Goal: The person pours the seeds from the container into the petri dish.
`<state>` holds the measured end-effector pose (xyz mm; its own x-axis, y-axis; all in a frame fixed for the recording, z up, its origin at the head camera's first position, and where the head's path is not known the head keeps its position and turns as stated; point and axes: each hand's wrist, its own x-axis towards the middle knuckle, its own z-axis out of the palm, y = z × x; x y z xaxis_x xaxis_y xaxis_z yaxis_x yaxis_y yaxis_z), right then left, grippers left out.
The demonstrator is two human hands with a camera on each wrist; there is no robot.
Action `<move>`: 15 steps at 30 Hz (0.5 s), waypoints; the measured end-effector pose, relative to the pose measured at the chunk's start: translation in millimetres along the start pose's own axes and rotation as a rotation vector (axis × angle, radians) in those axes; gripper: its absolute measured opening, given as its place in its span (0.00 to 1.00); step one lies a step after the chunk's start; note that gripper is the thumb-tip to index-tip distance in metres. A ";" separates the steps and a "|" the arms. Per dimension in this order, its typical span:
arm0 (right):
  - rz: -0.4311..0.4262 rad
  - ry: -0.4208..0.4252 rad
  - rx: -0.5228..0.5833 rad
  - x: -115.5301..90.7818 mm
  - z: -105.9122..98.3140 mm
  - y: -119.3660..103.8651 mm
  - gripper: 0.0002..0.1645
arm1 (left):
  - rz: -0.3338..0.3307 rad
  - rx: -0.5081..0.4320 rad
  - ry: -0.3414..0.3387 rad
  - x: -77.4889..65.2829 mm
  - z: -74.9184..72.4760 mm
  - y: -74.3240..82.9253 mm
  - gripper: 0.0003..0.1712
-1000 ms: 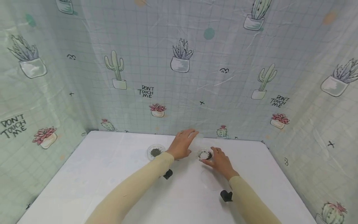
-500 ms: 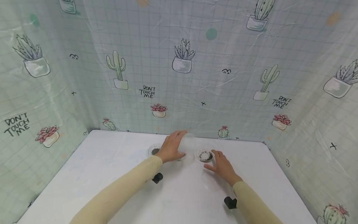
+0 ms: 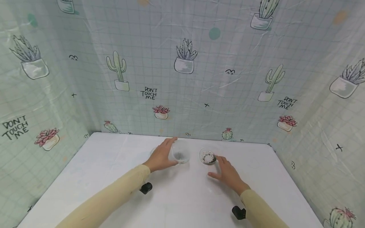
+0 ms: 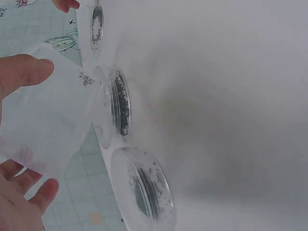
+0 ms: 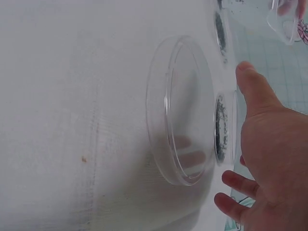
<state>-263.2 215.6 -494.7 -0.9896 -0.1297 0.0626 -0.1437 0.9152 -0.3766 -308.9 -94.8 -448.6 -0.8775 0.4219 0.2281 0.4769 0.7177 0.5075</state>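
My left hand (image 3: 162,155) grips a clear plastic cup (image 4: 48,115) between thumb and fingers, tilted in the left wrist view; a few dark flecks cling inside it. Through and below the cup in the head view shows a middle dish (image 4: 120,103) of dark grains. A left dish (image 4: 144,192) with dark matter is mostly hidden behind this hand in the head view. My right hand (image 3: 229,174) holds nothing, its fingers spread and relaxed, fingertips right by the rim of the right dish (image 3: 208,157), which contains white and dark grains.
A clear round lid (image 5: 166,106) lies on the white table (image 3: 182,196) in front of the right dish, under my right hand. A patterned curtain (image 3: 185,95) rises behind the table's back edge and at both sides.
My left hand has carried the cup leftward, from near the right dish to the middle dish. The right hand has drawn back slightly from the right dish's rim.
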 end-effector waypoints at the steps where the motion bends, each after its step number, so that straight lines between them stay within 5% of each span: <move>1: -0.005 0.001 -0.005 -1.5 0.0 -0.6 0.54 | -0.009 -0.004 -0.001 -2.4 -1.6 -1.5 0.55; 15: -0.114 -0.062 -0.070 -20.1 -4.8 -5.0 0.53 | -0.115 -0.070 -0.046 -44.7 -18.4 -26.4 0.57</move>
<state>-242.6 215.5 -489.5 -0.9659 -0.2554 0.0429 -0.2561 0.9173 -0.3050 -283.2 -142.8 -456.9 -0.9220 0.3657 0.1274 0.3677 0.7231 0.5847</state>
